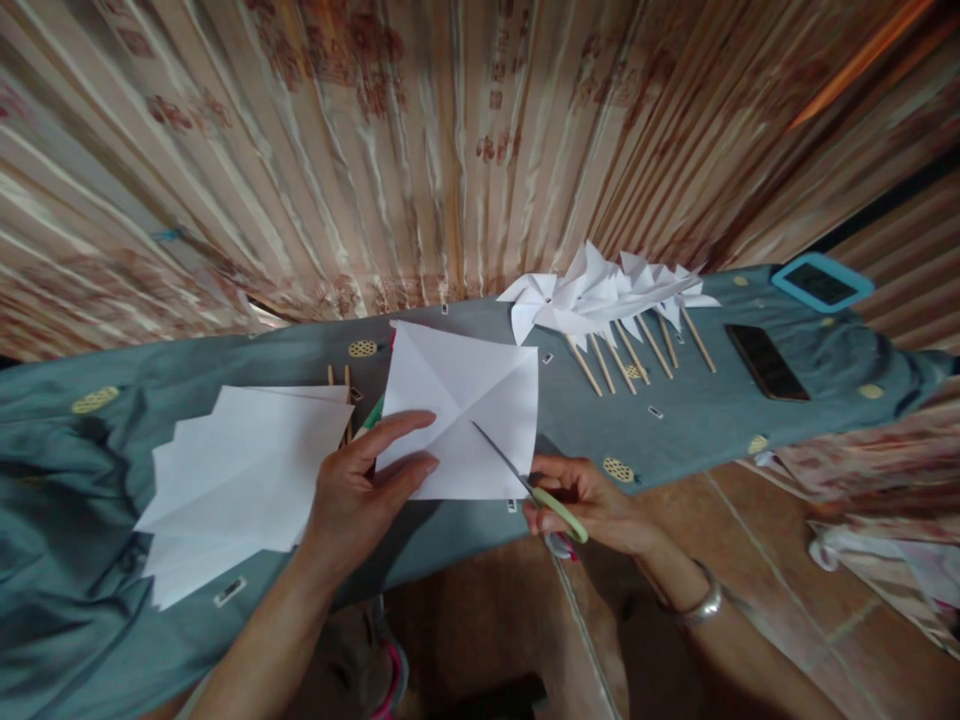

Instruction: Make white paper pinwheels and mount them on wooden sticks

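Curtain: pleated, tan with reddish print point(450, 150), hanging behind the far edge of the surface.
Surface: long and narrow, under a grey-green cloth point(574, 430) patterned with yellow motifs, rumpled towards its left and right ends.
Paper stack: loose white sheets point(255, 460), overlapping unevenly in the left part of the surface.
Pinwheels: a row of white paper ones point(592, 295) along the far edge, right of centre, their wooden sticks point(634, 350) pointing towards the near edge.
Sheet in hand: white square point(465, 390) with diagonal creases, over the middle of the surface near its near edge.
Left hand: grasping that sheet point(360, 500) at its left side, thumb and forefinger on top, other fingers hidden.
Right hand: closed round the scissor handles point(600, 500) at the sheet's near right corner.
Blue-framed device: by the far edge point(823, 280), towards the right end.
Scissors: pale green handles point(562, 512), one blade lying over the sheet along a diagonal, tip near its centre; the other is hidden.
Phone: dark point(766, 362), between pinwheels and right end.
Bracelet: silver-coloured point(706, 595), on the right wrist.
Two sticks: wooden point(347, 378), between stack and sheet, partly covered.
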A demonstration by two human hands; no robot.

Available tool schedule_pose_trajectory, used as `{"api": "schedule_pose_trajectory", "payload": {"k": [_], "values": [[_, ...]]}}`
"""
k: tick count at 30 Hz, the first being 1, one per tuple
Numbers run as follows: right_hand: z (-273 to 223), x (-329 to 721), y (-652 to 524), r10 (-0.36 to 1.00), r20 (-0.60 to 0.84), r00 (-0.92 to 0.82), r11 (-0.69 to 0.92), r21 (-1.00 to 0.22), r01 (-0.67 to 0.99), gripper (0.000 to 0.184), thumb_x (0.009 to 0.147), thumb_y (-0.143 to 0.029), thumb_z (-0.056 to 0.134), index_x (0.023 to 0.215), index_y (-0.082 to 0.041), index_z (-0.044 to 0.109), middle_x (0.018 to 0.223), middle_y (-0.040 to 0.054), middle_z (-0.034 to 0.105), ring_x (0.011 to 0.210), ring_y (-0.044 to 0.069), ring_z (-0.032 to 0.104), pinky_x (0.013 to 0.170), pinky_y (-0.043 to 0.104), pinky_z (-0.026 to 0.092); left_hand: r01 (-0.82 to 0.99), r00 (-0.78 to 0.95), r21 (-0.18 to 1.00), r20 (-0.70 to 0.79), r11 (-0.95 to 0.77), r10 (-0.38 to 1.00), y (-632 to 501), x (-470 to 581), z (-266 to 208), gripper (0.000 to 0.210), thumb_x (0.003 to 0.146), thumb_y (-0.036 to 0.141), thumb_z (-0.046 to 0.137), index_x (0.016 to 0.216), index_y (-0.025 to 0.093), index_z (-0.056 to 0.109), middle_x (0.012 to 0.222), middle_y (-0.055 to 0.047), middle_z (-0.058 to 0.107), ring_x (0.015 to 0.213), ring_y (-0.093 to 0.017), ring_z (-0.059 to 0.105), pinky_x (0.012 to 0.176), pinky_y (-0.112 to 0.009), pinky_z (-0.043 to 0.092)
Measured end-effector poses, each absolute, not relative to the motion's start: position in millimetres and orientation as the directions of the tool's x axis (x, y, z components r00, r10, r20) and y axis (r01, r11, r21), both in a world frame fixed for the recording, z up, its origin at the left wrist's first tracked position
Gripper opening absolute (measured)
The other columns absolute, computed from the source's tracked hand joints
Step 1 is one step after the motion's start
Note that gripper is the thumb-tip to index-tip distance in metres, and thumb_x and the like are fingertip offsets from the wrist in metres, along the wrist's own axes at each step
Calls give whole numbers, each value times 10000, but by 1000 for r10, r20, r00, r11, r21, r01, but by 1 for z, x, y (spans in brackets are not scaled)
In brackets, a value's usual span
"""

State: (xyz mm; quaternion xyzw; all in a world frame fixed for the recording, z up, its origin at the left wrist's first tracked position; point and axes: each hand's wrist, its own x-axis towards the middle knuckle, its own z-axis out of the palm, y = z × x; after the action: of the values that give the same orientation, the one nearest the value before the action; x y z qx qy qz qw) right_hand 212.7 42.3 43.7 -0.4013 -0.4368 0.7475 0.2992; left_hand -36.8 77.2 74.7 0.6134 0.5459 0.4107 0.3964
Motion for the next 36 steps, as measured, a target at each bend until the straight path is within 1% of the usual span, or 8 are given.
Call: {"api": "schedule_pose_trajectory", "payload": {"k": [5, 11, 19, 24, 27, 32, 34, 36], "values": [[44, 211, 42, 798, -337, -500, -447, -887, -115, 517, 622, -439, 843, 1008, -149, 656, 622, -53, 593, 482, 24, 445, 415, 131, 341, 298, 32, 953, 49, -57, 998, 76, -35, 74, 275, 711, 275, 726, 985, 295, 734, 1091, -7, 733, 1053, -227, 665, 943, -366, 542], [45, 212, 42, 801, -348, -487, -449, -887, -106, 504, 627, -425, 844, 1019, -163, 665, 608, -57, 595, 471, 26, 448, 407, 126, 360, 178, -1, 984, 19, -19, 1000, 76, -33, 73, 282, 671, 278, 772, 952, 286, 755, 1075, -21, 735, 1050, -240, 657, 911, -344, 551], [47, 213, 42, 797, -357, -487, -444, -893, -72, 519, 623, -469, 831, 1001, -157, 663, 609, -52, 592, 477, 32, 454, 410, 130, 357, 134, -21, 991, 24, -21, 999, 76, -32, 70, 276, 659, 275, 785, 934, 277, 765, 1050, -27, 739, 1031, -230, 656, 900, -311, 546], [47, 212, 42, 782, -284, -554, -398, -913, -94, 446, 682, -456, 795, 979, -148, 668, 704, -29, 595, 528, 36, 444, 438, 134, 366, 95, -35, 995, -12, 15, 999, 77, -32, 71, 310, 630, 283, 805, 936, 251, 766, 1051, -43, 737, 1022, -234, 658, 885, -297, 549], [46, 218, 42, 749, -285, -598, -388, -921, -46, 448, 708, -438, 778, 1026, -147, 654, 737, -20, 597, 559, 46, 459, 471, 148, 385, 56, -69, 997, -42, 46, 997, 79, -35, 73, 344, 607, 292, 817, 943, 242, 763, 1080, -47, 731, 1029, -245, 657, 899, -320, 545], [49, 250, 42, 699, -384, -603, -427, -901, 79, 559, 685, -475, 789, 1102, -138, 629, 763, 4, 624, 621, 85, 535, 552, 197, 425, 48, -136, 994, -89, 97, 987, 84, -46, 75, 396, 578, 308, 830, 959, 233, 753, 1086, -51, 732, 1070, -270, 641, 955, -377, 514], [52, 262, 44, 747, -372, -551, -406, -911, 65, 586, 668, -522, 786, 1088, -139, 644, 779, 25, 647, 648, 106, 560, 580, 213, 433, 82, -143, 993, -78, 90, 987, 85, -48, 75, 394, 590, 314, 821, 969, 236, 748, 1100, -49, 727, 1063, -262, 646, 934, -360, 525], [53, 269, 47, 850, -305, -430, -331, -944, 16, 611, 653, -570, 777, 1082, -152, 659, 789, 42, 672, 650, 121, 567, 595, 230, 440, 111, -105, 989, -90, 102, 990, 84, -47, 74, 394, 609, 325, 805, 987, 229, 743, 1107, -56, 723, 1023, -257, 664, 887, -347, 547]]}}
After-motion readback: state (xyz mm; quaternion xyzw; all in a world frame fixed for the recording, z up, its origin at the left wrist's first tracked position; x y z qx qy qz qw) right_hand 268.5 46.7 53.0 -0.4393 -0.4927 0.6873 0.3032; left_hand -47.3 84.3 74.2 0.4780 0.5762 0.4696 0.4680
